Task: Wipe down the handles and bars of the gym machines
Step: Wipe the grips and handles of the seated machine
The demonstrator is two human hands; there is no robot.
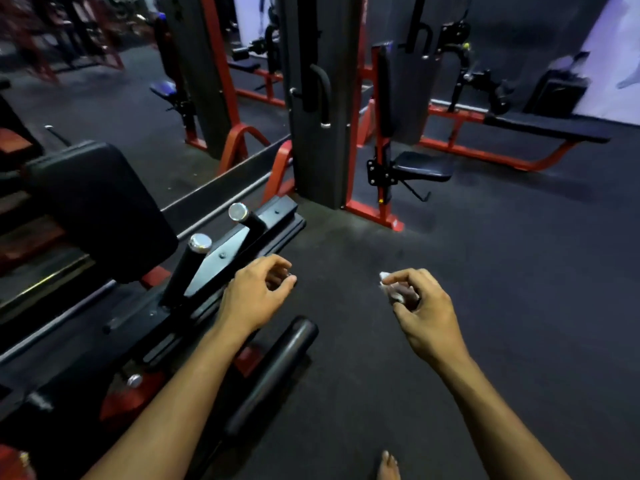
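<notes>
The right hand (420,306) clutched a white cloth (393,289), while the upright black handles (188,268) stood nearer the empty, loosely curled left hand (254,292).

Polished chrome caps (200,242) gleam on two matt black handle posts (181,271) of a gym machine whose black-painted steel plate (221,258) shows a dull sheen. The back pad (100,209) wears smooth, faintly glossy black vinyl. Red-painted metal frames (374,211) stand on a rough, matt dark rubber floor (485,254). A crumpled white cloth (394,292) looks soft and thin.
</notes>
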